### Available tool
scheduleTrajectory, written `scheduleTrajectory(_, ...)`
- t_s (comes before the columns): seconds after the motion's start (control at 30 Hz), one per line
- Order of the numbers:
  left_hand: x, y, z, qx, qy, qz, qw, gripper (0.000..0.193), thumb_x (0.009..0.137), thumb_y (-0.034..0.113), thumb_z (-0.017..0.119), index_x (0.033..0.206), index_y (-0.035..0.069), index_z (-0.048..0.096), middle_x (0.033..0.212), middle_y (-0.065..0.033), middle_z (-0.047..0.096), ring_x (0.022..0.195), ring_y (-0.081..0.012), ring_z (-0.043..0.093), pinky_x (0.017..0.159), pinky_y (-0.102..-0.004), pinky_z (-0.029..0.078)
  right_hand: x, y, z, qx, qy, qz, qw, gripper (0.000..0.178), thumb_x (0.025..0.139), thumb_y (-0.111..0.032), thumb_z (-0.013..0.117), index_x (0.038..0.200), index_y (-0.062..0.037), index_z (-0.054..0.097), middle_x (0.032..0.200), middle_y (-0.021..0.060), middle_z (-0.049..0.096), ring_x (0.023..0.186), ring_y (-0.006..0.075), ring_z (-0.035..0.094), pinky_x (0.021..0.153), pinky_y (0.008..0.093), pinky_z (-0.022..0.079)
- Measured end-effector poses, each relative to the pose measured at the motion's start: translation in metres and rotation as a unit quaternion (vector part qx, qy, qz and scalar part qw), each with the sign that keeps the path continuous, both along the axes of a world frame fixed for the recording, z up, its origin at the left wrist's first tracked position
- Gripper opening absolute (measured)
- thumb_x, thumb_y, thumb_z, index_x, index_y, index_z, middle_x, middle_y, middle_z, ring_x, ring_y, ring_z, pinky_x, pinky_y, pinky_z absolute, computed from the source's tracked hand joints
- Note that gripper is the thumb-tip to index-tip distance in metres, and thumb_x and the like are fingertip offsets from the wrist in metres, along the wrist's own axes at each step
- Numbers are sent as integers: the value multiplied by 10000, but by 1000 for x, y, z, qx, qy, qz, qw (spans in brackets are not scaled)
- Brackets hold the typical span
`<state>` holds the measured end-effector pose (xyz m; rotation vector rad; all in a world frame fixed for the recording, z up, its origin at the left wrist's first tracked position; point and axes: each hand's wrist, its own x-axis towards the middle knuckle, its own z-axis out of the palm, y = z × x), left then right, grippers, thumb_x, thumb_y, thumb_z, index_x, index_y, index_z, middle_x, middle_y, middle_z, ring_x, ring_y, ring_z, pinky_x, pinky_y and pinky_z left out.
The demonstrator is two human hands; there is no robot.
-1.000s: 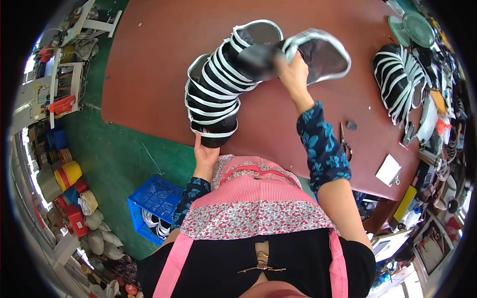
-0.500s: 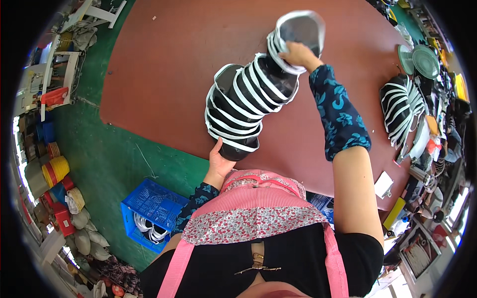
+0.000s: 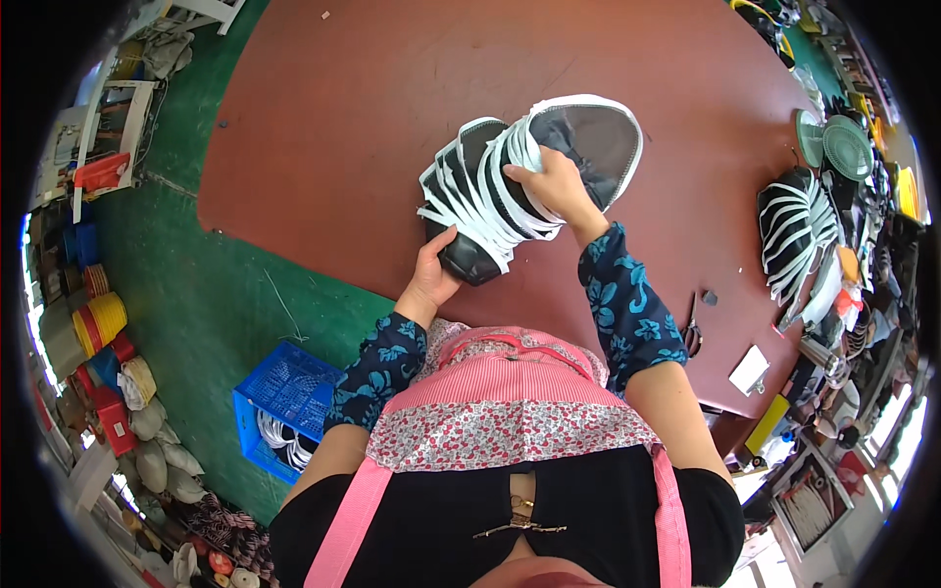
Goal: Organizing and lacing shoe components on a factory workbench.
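Over the reddish-brown table a nested row of black, white-edged pieces that look like shoe uppers (image 3: 470,208) is bunched between my two hands. My left hand (image 3: 431,274) grips the near end from below, with its thumb along the lowest dark piece. My right hand (image 3: 559,186) is wrapped over the white edges at the far end, its thumb on top. Beyond it the last upper (image 3: 598,142) opens wide, showing its dark inside. The fingers of both hands are partly hidden under the stack.
Another bundle of white-edged black pieces (image 3: 789,230) lies at the table's right side. Scissors (image 3: 694,328) and a white card (image 3: 750,370) are by the near right edge. A green fan (image 3: 845,149) stands beyond. On the green floor at left is a blue crate (image 3: 284,392) holding similar pieces.
My right hand has come down and nearer from the far end, pushing the row together. The stack is shorter and more bunched. My left hand has moved slightly up. The scissors have come into view.
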<state>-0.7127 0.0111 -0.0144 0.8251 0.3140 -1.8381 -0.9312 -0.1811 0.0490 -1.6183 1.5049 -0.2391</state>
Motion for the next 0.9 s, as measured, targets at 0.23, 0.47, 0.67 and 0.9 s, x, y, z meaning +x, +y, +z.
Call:
scheduleTrajectory(0.23, -60, -21, 204, -350, -398, -275, 802, 591, 980, 107, 804, 1528, -9, 613, 1437, -87, 713, 1367, -232, 650, 1193, -398, 491, -144, 77, 9, 179, -599, -249, 740, 562, 1165, -292, 575, 1645, -4, 516, 1586, 152, 649, 1429, 309, 647, 1238, 459, 486)
scheduleTrajectory(0.47, -221, 45, 150, -511, -587, -480, 406, 372, 1021, 307, 699, 1212, -2, 782, 1122, -283, 769, 1062, -497, 725, 1001, -574, 562, -211, 291, -54, 235, -733, -453, 450, 699, 1136, -614, 505, 1648, -138, 533, 1675, 132, 566, 1506, 378, 550, 1288, 583, 405)
scheduleTrajectory(0.67, -307, 78, 152, -503, -602, -520, 338, 441, 1060, 391, 667, 1206, -10, 781, 1154, -299, 768, 1064, -479, 742, 964, -564, 573, -258, 340, -58, 233, -779, -461, 356, 782, 1104, -642, 542, 1706, -148, 473, 1751, 128, 483, 1594, 402, 443, 1338, 598, 327)
scheduleTrajectory(0.9, -258, 82, 236, -322, -582, -439, 604, 491, 1055, 211, 775, 1506, 47, 670, 1449, -179, 740, 1347, -331, 706, 1129, -425, 527, -300, 283, -60, 287, -725, -450, 435, 899, 1042, -815, 541, 1693, -199, 481, 1724, 126, 511, 1570, 393, 493, 1223, 638, 469)
